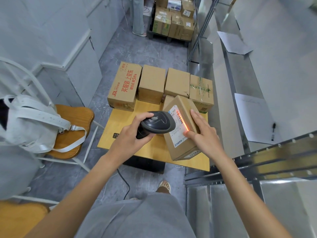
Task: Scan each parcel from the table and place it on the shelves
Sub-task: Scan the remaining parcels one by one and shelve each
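A brown cardboard parcel [182,148] with a white shipping label rests tilted on the small yellow wooden table [120,127]. My right hand [201,131] lies on its top right side and steadies it. My left hand [132,133] grips a dark grey barcode scanner [157,123] just left of the parcel. The scanner's red line falls across the label's barcode. Behind, several more cardboard parcels [151,84] stand in a row at the table's far edge. Metal shelves [240,79] run along the right.
A wooden chair [73,121] with a white bag [34,124] stands to the left. Paper sheets [252,115] and a pen [273,131] lie on the shelves. A cart stacked with boxes [173,19] and a person's legs [138,18] are at the far end of the aisle.
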A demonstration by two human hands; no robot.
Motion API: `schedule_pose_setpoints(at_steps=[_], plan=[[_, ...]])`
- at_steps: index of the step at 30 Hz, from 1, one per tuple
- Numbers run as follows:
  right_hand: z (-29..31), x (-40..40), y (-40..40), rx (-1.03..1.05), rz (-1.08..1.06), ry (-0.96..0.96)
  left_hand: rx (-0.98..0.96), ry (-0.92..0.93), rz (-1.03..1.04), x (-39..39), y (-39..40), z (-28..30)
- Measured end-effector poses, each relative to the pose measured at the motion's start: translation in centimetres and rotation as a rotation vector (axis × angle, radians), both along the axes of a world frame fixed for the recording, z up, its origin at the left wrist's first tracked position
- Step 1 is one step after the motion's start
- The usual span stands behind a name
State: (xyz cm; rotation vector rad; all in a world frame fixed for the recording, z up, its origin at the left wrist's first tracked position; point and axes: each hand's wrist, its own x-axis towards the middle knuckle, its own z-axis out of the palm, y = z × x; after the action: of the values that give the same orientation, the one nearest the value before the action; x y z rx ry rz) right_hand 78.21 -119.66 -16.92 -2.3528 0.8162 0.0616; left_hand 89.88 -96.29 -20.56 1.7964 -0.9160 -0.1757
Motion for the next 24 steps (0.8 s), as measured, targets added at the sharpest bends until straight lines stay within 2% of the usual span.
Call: schedule_pose_setpoints(at_steps=[24], plan=[[0.3, -0.8, 0.7, 0.012, -0.026, -0.022, -0.013, -0.065, -0.005, -0.3, 1.2, -0.1]])
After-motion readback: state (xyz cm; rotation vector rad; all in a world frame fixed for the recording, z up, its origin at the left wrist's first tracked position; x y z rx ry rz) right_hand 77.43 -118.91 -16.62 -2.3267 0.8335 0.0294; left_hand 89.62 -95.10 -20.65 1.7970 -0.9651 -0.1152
